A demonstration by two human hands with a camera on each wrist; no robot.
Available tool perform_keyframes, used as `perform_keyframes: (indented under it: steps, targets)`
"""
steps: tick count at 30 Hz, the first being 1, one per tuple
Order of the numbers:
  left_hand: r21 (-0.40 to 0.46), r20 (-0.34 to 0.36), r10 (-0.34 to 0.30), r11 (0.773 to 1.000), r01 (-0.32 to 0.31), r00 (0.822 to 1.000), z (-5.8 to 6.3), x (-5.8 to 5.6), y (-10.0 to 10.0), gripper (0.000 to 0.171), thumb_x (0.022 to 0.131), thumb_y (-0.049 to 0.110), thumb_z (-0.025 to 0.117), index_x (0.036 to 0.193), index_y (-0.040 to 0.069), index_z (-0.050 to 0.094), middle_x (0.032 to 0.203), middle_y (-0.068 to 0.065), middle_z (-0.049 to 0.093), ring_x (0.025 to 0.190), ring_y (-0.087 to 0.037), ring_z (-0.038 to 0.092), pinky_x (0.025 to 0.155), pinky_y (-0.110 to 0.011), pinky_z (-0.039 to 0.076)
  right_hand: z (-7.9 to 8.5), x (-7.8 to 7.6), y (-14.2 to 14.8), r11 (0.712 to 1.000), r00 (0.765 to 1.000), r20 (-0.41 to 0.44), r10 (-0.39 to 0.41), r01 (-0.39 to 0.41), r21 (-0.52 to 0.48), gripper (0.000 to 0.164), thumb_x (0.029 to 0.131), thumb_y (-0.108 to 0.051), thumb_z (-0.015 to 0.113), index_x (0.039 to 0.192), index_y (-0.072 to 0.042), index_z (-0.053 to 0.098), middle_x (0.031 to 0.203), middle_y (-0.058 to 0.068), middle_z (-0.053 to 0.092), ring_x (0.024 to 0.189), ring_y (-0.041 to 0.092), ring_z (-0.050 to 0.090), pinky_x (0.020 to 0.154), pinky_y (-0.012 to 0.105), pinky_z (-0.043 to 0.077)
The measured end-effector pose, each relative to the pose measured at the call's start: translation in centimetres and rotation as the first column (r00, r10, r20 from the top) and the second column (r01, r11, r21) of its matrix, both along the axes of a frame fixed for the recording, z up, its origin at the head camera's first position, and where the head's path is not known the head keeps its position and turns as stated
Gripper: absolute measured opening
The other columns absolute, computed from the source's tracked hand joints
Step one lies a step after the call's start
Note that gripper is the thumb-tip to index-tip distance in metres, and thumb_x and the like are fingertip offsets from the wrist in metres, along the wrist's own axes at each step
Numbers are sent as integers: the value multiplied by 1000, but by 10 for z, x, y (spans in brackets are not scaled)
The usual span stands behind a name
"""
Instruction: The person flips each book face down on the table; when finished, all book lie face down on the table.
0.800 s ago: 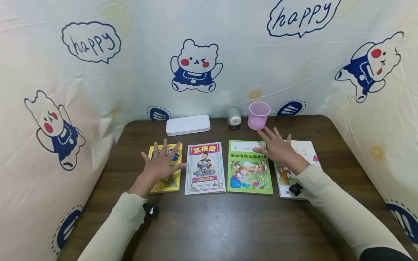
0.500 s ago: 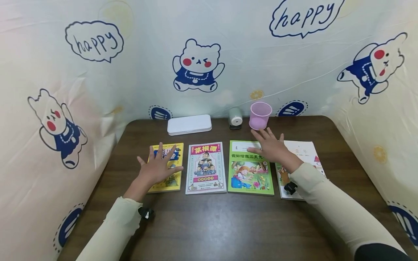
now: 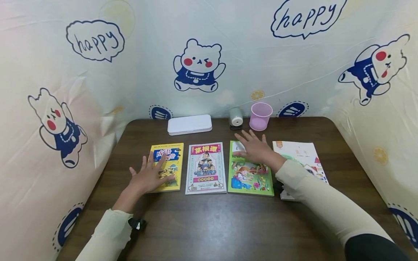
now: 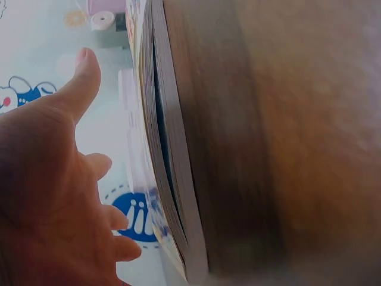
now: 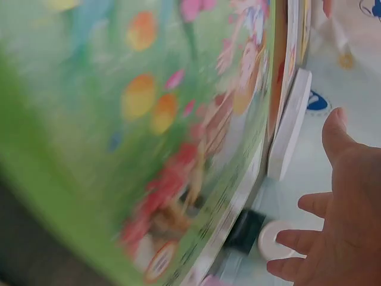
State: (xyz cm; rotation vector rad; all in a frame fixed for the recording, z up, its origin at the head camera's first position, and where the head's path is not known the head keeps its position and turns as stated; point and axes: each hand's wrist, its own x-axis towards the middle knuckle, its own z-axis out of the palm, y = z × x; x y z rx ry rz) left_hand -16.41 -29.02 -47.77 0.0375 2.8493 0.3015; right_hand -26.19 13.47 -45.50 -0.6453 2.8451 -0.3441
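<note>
Four books would exceed plain counting, so several books lie in a row across the table. My left hand (image 3: 145,180), fingers spread, is over the lower left of the yellow book (image 3: 174,173). In the left wrist view that hand (image 4: 53,173) appears apart from the book edges (image 4: 172,155). Right of the yellow book is a pink-and-grey book (image 3: 205,168). My right hand (image 3: 256,149) spreads its fingers over the top of the green book (image 3: 249,177), partly hiding its title. The right wrist view has the green cover (image 5: 178,107) close up. A white book (image 3: 303,150) is partly covered by the right sleeve.
Along the table's back edge stand a flat white case (image 3: 189,125), a small pale green device (image 3: 236,117) and a pink cup (image 3: 260,116). Behind them hangs a printed cloth (image 3: 147,72). The brown table (image 3: 209,221) extends toward me.
My left hand has moved down and left, uncovering more of the yellow book. My right hand has shifted left, from near the white book to over the green one. The books stay put.
</note>
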Motion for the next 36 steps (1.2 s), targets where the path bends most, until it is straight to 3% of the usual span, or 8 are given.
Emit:
perform_keyframes:
  steps: [11,22,27,36]
  targets:
    - [96,57,43,994,-48,997,-2,21,-19,129,74,88,63,167,19,6,167,-31,-13,152,-58,-4,104,-88,-6,3,-8,-52,997,997,22,70,-71,43,89,96,-72,51,167,-28,18,173,8,15,159,36,6,118,77,4]
    - [227,119,49,971,-76,992,3,43,-40,143,71,71,82,166,11,-7,165,-37,-10,151,-58,-8,109,-83,-4,1,-17,-103,990,989,68,129,-133,49,89,97,-73,49,167,-28,17,173,3,16,160,33,7,118,76,7]
    - [296,133,28,953,-66,991,0,46,-49,140,74,63,85,166,13,-8,167,-35,-7,151,-58,-9,109,-83,-4,-3,-23,-128,987,985,98,144,-151,64,91,95,-75,48,167,-29,16,173,0,16,160,32,9,119,75,10]
    - [347,122,18,936,-60,992,-3,47,-55,130,79,49,87,167,15,-3,170,-25,4,153,-54,-8,113,-80,-1,-12,-32,-164,987,972,172,158,-159,-12,93,94,-70,57,167,-28,18,173,-2,18,160,30,7,120,74,7]
